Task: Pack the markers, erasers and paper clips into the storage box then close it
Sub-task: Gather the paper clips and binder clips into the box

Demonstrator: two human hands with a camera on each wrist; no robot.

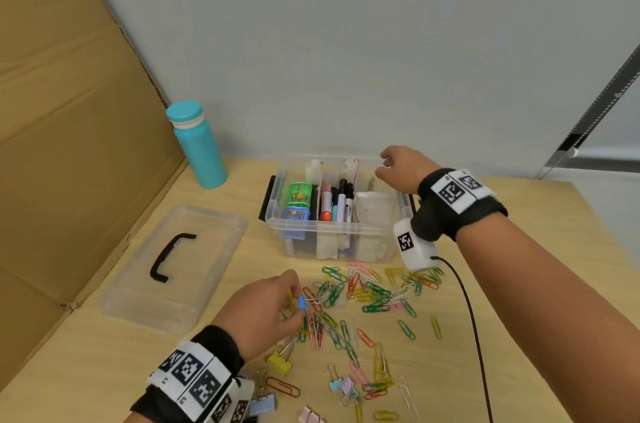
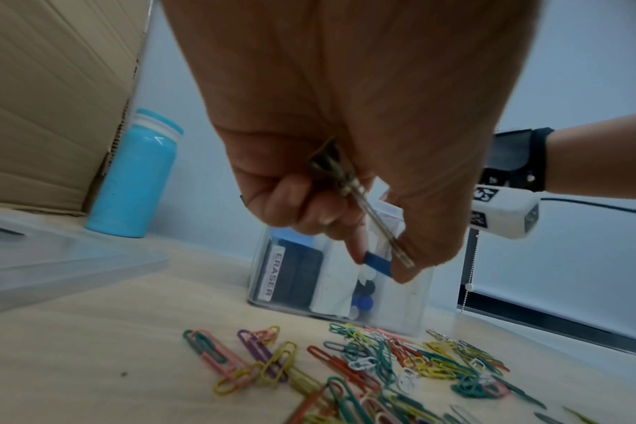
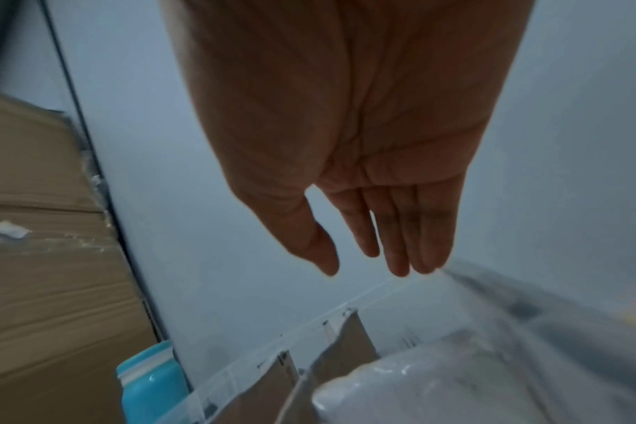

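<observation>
Landmark: the clear storage box (image 1: 346, 235), standing open on the wooden table (image 1: 519, 284).

Left of the box leans a cardboard sheet (image 1: 69, 145); nearer, on its left, the clear lid (image 1: 180, 270) lies flat, black handle up. A teal bottle (image 1: 197, 145) stands upright behind the box's left corner.

Inside the box, erasers (image 1: 298, 203) fill the left compartment and markers (image 1: 337, 201) the middle one. The right compartment holds a white item I cannot identify.

The right hand (image 1: 403, 166) hovers over the box's right rear corner, fingers straight and together, holding nothing.

In front of the box, coloured paper clips (image 1: 367, 294) lie scattered over the table. The left hand (image 1: 266, 308) hangs above them, pinching a blue binder clip (image 1: 302, 303) between thumb and fingertips.
</observation>
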